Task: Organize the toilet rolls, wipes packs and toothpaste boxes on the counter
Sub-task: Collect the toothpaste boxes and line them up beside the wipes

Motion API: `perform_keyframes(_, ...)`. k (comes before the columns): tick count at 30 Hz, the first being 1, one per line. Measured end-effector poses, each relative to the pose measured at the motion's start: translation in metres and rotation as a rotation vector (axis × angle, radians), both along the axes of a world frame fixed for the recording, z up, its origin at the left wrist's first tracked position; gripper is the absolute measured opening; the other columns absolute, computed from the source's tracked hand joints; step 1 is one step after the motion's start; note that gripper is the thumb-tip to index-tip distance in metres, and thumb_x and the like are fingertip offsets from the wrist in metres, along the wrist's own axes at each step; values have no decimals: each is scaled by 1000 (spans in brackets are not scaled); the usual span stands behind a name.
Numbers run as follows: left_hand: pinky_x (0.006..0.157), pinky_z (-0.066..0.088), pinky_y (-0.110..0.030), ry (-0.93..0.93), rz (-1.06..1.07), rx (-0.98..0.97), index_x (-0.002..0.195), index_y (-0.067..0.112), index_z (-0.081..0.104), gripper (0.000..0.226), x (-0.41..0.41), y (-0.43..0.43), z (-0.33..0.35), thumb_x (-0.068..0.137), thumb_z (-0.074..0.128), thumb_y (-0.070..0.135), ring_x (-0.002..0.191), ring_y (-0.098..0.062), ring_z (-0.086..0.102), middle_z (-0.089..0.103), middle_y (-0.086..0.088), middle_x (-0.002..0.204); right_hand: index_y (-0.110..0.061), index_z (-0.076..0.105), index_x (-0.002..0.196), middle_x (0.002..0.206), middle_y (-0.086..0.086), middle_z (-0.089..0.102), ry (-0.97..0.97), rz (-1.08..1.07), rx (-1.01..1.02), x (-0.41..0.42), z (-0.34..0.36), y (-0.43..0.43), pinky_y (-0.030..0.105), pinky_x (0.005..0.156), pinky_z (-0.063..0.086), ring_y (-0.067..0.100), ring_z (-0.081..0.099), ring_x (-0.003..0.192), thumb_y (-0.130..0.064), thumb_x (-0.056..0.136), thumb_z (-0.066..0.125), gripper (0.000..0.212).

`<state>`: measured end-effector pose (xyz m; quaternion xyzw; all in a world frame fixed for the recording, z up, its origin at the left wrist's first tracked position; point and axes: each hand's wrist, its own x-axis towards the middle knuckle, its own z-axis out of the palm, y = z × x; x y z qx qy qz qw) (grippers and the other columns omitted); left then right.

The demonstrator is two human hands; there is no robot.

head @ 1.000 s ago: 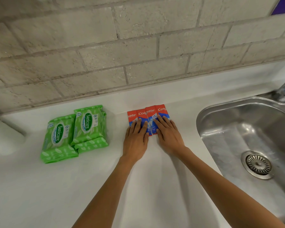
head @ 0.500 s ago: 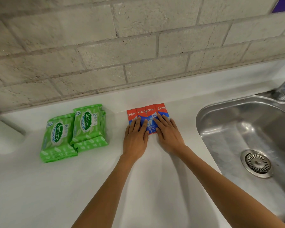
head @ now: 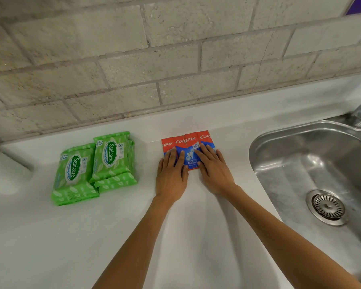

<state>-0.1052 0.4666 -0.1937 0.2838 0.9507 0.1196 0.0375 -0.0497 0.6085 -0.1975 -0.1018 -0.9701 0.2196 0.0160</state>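
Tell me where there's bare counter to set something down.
The widest bare counter is the near stretch in front of the wipes packs. A narrower strip lies between the wipes packs and the toothpaste boxes. Crowded: the boxes, where the left hand and right hand lie flat, and the gap toward the sink.

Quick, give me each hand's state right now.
Left hand: open, fingers flat on the toothpaste boxes.
Right hand: open, fingers flat on the same boxes, nothing gripped.

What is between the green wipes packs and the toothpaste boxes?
Only bare white counter, as the head view shows, between the wipes packs and the toothpaste boxes.
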Motion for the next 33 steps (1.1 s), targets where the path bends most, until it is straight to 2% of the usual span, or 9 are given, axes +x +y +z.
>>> perform_keyframes(9,120,3,-35,-6,11,-17,151,20,6,55,1,1,1,100,22,36,149,-18,1,5,-3,160,-20,20,148,160,-2,10,3,1,7,0,-3,1,28,119,-3,12,2,148,-31,101,28,49)
perform_keyframes(15,120,2,-33,-10,11,94,150,17,6,57,7,-4,5,100,25,36,149,-17,2,4,-2,160,-19,27,147,159,-1,15,101,-13,-73,2,0,0,27,118,-2,12,7,148,-29,101,31,47)
perform_keyframes(18,119,11,-29,-18,0,212,150,15,14,57,13,-16,13,99,26,38,148,-18,12,15,-4,159,-18,32,144,157,2,22,144,-24,-122,5,8,-12,31,120,2,15,11,148,-35,95,27,53)
perform_keyframes(20,114,28,-31,20,5,334,145,12,30,57,20,-29,24,95,27,38,141,-23,31,33,-9,152,-19,36,143,155,3,27,178,-28,-196,6,16,-29,33,121,9,16,14,147,-38,93,27,54)
perform_keyframes(22,102,42,-33,98,28,449,135,7,46,55,27,-43,35,91,29,35,126,-28,48,48,-14,138,-19,39,141,152,3,34,215,-46,-303,6,24,-49,35,118,24,18,23,144,-35,98,35,46)
perform_keyframes(25,99,41,-29,161,131,602,127,5,52,51,32,-66,51,89,32,32,118,-27,52,54,-14,128,-15,45,136,139,5,49,245,-111,-492,7,35,-78,26,96,43,19,47,127,-28,99,40,40)
perform_keyframes(27,100,37,-25,178,226,682,128,5,51,48,30,-87,61,90,35,30,120,-24,49,53,-13,127,-13,49,132,132,5,55,265,-154,-622,6,42,-98,20,89,41,17,52,119,-26,98,41,37)
perform_keyframes(29,98,35,-21,173,307,753,129,5,50,41,26,-104,67,93,39,22,120,-25,49,51,-13,128,-12,52,130,133,6,55,277,-176,-711,3,46,-110,20,92,39,19,51,123,-26,98,42,36)
perform_keyframes(33,102,38,-28,80,517,872,131,3,47,36,7,-153,78,97,41,13,121,-29,50,50,-15,132,-11,49,133,137,8,52,247,-243,-846,-5,61,-143,18,94,33,19,49,126,-26,99,41,38)
